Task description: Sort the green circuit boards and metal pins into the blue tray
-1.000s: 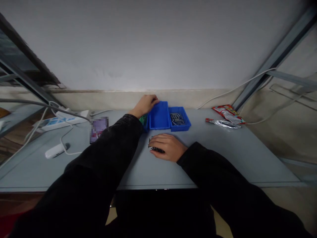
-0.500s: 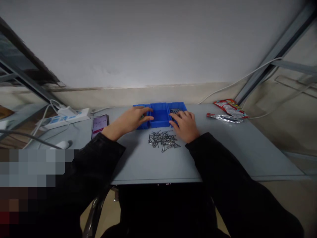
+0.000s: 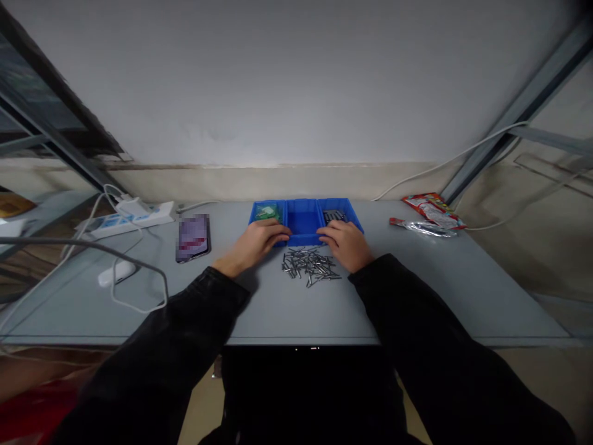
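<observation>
Drawn back from over the compartments: left hand [image 3: 259, 242] and right hand [image 3: 345, 243], both open and flat, nothing visible in either, resting on the near rim of blue parts trays [image 3: 303, 232], just behind loose steel nails [image 3: 308, 267] on a grey table [image 3: 430, 284]. Risks: nails scattered by a careless wrist sweep; trays tipped by pressure on the rim.

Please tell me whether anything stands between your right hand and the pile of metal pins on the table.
Nothing visible does: the right hand rests at the blue tray, beside the pile of metal pins.
</observation>
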Demonstrator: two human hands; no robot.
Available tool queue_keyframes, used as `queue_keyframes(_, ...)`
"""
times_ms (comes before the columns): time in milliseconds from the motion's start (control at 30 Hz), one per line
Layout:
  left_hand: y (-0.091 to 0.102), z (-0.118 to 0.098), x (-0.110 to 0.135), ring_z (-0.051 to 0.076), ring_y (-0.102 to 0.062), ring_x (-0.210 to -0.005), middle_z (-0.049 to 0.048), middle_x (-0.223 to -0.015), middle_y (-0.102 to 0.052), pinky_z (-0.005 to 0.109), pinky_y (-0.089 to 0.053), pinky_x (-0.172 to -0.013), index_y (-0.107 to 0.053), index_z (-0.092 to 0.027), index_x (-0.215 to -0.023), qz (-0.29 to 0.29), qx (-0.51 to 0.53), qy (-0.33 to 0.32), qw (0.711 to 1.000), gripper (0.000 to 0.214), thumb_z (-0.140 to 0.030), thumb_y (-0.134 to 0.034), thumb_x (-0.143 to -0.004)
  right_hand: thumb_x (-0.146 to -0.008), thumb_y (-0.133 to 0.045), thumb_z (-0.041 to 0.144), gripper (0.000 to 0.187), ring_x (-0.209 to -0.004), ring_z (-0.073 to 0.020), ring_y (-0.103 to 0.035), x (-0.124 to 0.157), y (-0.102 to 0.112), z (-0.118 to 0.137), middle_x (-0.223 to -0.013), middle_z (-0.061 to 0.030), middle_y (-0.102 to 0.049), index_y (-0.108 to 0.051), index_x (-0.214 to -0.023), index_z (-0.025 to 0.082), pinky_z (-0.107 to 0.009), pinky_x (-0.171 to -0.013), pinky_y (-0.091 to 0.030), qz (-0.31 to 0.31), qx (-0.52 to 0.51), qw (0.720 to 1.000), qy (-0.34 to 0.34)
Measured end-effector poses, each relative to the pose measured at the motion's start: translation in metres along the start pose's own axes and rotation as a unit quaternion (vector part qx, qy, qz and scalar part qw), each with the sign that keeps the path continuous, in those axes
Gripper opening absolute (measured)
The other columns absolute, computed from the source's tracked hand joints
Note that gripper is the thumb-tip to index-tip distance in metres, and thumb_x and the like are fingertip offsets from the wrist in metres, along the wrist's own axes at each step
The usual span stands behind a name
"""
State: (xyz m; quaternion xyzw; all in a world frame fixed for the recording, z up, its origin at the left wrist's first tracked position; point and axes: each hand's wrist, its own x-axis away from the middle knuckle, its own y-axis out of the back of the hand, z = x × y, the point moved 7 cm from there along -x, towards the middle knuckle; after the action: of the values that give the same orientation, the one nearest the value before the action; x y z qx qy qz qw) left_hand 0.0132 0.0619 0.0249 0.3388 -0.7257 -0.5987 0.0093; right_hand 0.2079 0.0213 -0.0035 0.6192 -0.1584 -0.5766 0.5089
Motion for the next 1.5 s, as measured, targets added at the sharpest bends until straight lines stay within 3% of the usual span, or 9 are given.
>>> queue_keyframes(467, 0.002, -0.001, 0.003, 0.018, -0.064, -0.093, 0.008, -0.104, -0.068, 0.035, -0.053, -0.087, -0.07, -0.02, -0.114, 0.006, -0.005, 0.001, 1.0, 0.029, -0.034, -0.047, -0.104, -0.097, -0.061, 0.029, 0.021, -0.092, -0.0224, -0.062, -0.001, 0.001, 0.005, -0.102, -0.0066, -0.07, -0.07, -0.114, 0.021, -0.037, -0.084, -0.041, 0.018, -0.001, 1.0, 0.008)
queue_keyframes(567, 0.004, -0.002, 0.007, 0.02, -0.063, -0.1, 0.0082, -0.109, -0.068, 0.038, -0.052, -0.093, -0.068, -0.021, -0.12, -0.007, -0.016, 0.008, 1.0, 0.03, -0.035, -0.047, -0.104, -0.095, -0.063, 0.041, 0.036, -0.1, -0.0265, -0.059, -0.002, 0.017, 0.01, -0.106, -0.0086, -0.07, -0.064, -0.124, 0.021, -0.04, -0.087, -0.041, -0.022, 0.003, 1.0, -0.003)
queue_keyframes(667, 0.01, -0.005, 0.011, 0.021, -0.061, -0.106, 0.0092, -0.113, -0.067, 0.041, -0.05, -0.098, -0.066, -0.021, -0.123, -0.037, -0.026, 0.015, 0.999, 0.03, -0.035, -0.048, -0.104, -0.095, -0.062, 0.042, 0.025, -0.098, -0.0252, -0.059, 0.002, 0.039, 0.02, -0.098, -0.0072, -0.07, -0.069, -0.105, 0.02, -0.039, -0.087, -0.041, -0.079, -0.034, 0.996, -0.002)
queue_keyframes(800, 0.018, -0.012, 0.013, 0.022, -0.059, -0.105, 0.0088, -0.111, -0.068, 0.043, -0.049, -0.098, -0.067, -0.02, -0.118, -0.088, -0.029, 0.011, 0.996, 0.027, -0.032, -0.049, -0.103, -0.096, -0.062, 0.032, 0.016, -0.072, -0.0147, -0.059, 0.019, 0.036, 0.034, -0.081, -0.0011, -0.068, -0.069, -0.087, 0.02, -0.029, -0.07, -0.044, 0.045, -0.154, 0.986, 0.048)
queue_keyframes(933, 0.015, -0.022, 0.016, 0.023, -0.058, -0.102, 0.0082, -0.108, -0.068, 0.045, -0.047, -0.097, -0.067, -0.019, -0.116, -0.123, -0.018, 0.006, 0.992, 0.026, -0.03, -0.048, -0.103, -0.092, -0.066, 0.026, 0.006, -0.08, -0.0152, -0.063, 0.044, 0.03, 0.029, -0.091, -0.0021, -0.068, -0.07, -0.091, 0.021, -0.029, -0.073, -0.049, 0.144, -0.169, 0.974, 0.034)
queue_keyframes(1033, 0.008, -0.034, 0.017, 0.023, -0.058, -0.103, 0.0072, -0.109, -0.069, 0.044, -0.046, -0.096, -0.068, -0.02, -0.115, -0.132, -0.006, -0.008, 0.991, 0.025, -0.029, -0.048, -0.103, -0.089, -0.071, 0.028, 0.01, -0.09, -0.0192, -0.065, 0.058, 0.026, 0.023, -0.099, -0.0042, -0.07, -0.069, -0.096, 0.022, -0.035, -0.081, -0.052, 0.18, -0.142, 0.973, 0.024)
queue_keyframes(1133, -0.001, -0.046, 0.017, 0.023, -0.057, -0.103, 0.0079, -0.108, -0.069, 0.044, -0.046, -0.094, -0.068, -0.02, -0.116, -0.123, -0.003, -0.023, 0.992, 0.025, -0.029, -0.048, -0.103, -0.092, -0.068, 0.025, 0.002, -0.09, -0.0193, -0.065, 0.064, 0.021, 0.021, -0.098, -0.0052, -0.07, -0.067, -0.092, 0.023, -0.035, -0.082, -0.053, 0.189, -0.139, 0.972, 0.007)
queue_keyframes(1500, -0.029, -0.075, 0.008, 0.027, -0.052, -0.111, 0.01, -0.12, -0.065, 0.044, -0.045, -0.095, -0.066, -0.022, -0.123, -0.036, -0.053, -0.098, 0.993, 0.034, -0.044, -0.055, -0.099, -0.099, -0.054, 0.02, 0.014, -0.083, -0.0203, -0.066, 0.055, 0.007, 0.035, -0.093, -0.0056, -0.068, -0.064, -0.089, 0.02, -0.036, -0.074, -0.052, 0.135, -0.041, 0.988, 0.054)
